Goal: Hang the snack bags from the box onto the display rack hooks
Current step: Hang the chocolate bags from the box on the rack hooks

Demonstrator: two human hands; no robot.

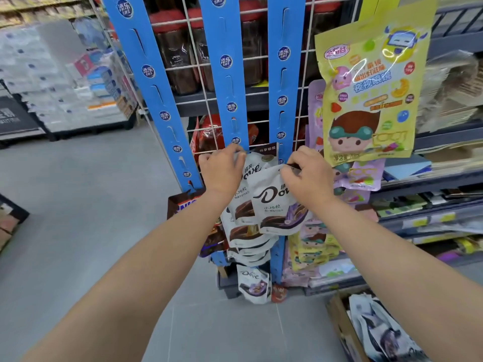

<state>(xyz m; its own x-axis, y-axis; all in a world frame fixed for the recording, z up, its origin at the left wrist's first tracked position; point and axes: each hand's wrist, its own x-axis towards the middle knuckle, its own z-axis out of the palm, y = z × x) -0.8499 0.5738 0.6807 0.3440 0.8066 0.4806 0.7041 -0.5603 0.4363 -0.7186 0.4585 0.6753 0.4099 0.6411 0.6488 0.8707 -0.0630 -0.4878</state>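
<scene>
Right hand (307, 175): fingers curled, pinching top edge of front Dove bag (271, 202). Left hand (222, 165): curled round top of 2nd Dove bag (249, 170) just behind, at blue rack strip (225, 82). Hook: hidden by hands. Hung Dove bags (248, 239): overlapping below. Box (338, 322): lower right, cut off, contents blurred.

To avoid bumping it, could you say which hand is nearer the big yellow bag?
Right: the right hand is below-left of the big yellow bag; the left hand farther left.
</scene>
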